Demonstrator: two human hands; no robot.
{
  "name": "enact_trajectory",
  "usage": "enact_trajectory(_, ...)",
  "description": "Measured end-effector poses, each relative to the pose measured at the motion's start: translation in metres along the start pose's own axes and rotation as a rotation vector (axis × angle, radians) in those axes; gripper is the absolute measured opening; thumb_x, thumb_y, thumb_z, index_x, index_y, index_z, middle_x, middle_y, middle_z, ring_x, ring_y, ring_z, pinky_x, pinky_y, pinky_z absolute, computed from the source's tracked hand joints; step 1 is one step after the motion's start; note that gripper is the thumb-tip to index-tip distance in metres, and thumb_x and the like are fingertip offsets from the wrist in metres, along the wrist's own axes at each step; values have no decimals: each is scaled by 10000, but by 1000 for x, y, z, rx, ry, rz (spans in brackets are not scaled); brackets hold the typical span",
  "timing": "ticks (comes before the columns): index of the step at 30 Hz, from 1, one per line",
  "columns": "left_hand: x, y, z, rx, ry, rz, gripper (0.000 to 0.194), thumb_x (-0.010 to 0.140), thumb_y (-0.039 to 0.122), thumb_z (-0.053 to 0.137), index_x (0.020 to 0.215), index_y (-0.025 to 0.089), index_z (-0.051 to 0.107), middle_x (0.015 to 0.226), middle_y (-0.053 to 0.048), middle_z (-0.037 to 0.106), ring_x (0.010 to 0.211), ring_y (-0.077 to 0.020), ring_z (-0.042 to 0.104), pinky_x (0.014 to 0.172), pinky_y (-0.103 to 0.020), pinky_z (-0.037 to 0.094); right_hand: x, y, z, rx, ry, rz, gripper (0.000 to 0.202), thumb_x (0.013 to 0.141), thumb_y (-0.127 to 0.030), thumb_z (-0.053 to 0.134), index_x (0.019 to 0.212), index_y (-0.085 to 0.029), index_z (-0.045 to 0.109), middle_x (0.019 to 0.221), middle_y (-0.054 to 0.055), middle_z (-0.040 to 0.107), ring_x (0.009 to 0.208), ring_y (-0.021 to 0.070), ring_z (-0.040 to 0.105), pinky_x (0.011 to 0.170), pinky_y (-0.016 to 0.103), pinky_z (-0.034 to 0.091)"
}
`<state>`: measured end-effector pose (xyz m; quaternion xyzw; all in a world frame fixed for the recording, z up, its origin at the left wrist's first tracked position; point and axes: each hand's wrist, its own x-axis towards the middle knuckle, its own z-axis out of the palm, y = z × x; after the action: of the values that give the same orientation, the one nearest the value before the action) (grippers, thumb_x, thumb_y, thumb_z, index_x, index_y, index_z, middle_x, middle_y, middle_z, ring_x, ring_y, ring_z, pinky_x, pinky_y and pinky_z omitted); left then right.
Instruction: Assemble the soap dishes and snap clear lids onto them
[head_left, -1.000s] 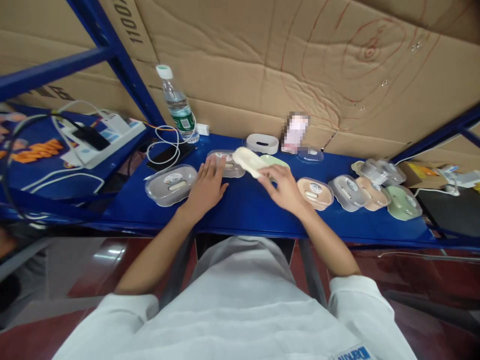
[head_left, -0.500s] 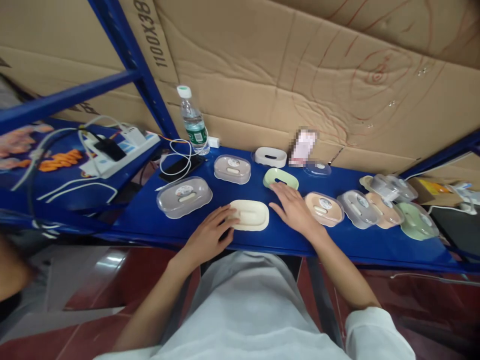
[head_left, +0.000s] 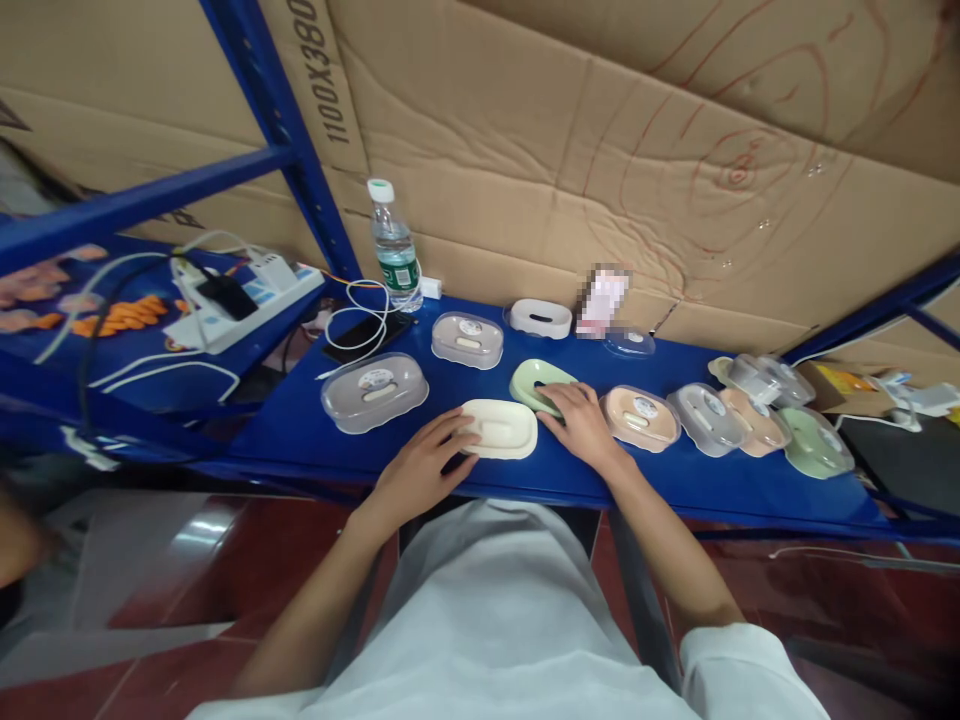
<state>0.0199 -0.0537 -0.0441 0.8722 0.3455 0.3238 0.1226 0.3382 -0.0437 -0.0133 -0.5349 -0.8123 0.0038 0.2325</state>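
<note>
A cream oval soap dish tray (head_left: 504,430) lies on the blue table in front of me. My left hand (head_left: 429,458) holds its left end, fingers over the rim and thumb at the near side. Just behind and to the right is a light green soap dish base (head_left: 531,382) with a dark oval opening, tilted a little. My right hand (head_left: 581,422) grips its right side, fingertips at the opening and partly covering it. A pale soap dish base (head_left: 541,318) with an oval slot stands farther back.
Lidded soap dishes stand left, one grey (head_left: 375,392) and one pinkish (head_left: 467,340), and right, one peach (head_left: 642,418) and one green (head_left: 819,442). A clear lid (head_left: 630,343), water bottle (head_left: 396,255), phone with white cable (head_left: 366,335) and blurred pink object (head_left: 602,300) are behind.
My right hand has closed on the green soap dish base and brought it left and nearer, beside the cream tray. My left hand stays on the tray. The view has shifted slightly.
</note>
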Motion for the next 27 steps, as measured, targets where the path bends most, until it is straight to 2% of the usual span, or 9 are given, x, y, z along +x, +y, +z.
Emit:
enact_trajectory(9,1,2,0,-21,2,-16,200,1068,292,614,1225,252,731,1432,-101,697,1510,-284,556,1235,-514,538,1,-3,3,42,-29,-27,349,1106,-374,551,1373,-248,738,1349,120,779,1281,316,713,1111,524,503)
enact_trajectory(12,0,2,1,-43,10,-30,189,1073,311,619,1210,251,735,1425,-103,703,1504,-283,564,1223,-504,550,1,-5,4,46,14,17,391,1120,-394,502,1408,-249,723,1372,127,771,1269,326,722,1113,543,507)
enact_trajectory(15,-1,3,1,-49,27,-67,298,1074,354,636,1353,259,684,1461,-110,683,1490,-279,580,1230,-501,542,0,-13,2,74,71,58,438,1137,-409,439,1458,-252,692,1390,127,763,1263,327,732,1109,548,518)
enact_trajectory(17,-1,4,1,-43,45,-126,459,1064,392,658,1500,269,588,1563,-131,608,1486,-286,586,1229,-504,541,-2,-23,1,113,47,0,437,1144,-401,423,1472,-267,680,1411,112,755,1268,309,735,1111,532,523)
enact_trajectory(20,-2,4,1,-48,54,-191,613,1050,415,678,1617,299,474,1702,-143,457,1520,-301,556,1218,-501,546,-3,-39,3,162,-63,-196,407,1149,-365,439,1463,-285,685,1446,82,738,1328,271,710,1153,504,508)
enact_trajectory(23,-2,0,2,-65,57,-146,534,1042,389,689,1555,312,565,1711,-130,457,1525,-307,550,1225,-516,537,-3,-50,7,151,-132,-322,401,1150,-297,441,1467,-293,687,1465,66,727,1426,254,647,1202,510,482)
enact_trajectory(27,-1,-5,2,-47,75,-65,406,1004,354,742,1401,284,701,1665,-141,524,1540,-327,527,1248,-580,501,-3,-55,10,93,-167,-345,404,1132,-243,492,1478,-321,685,1474,69,719,1434,257,644,1233,535,471)
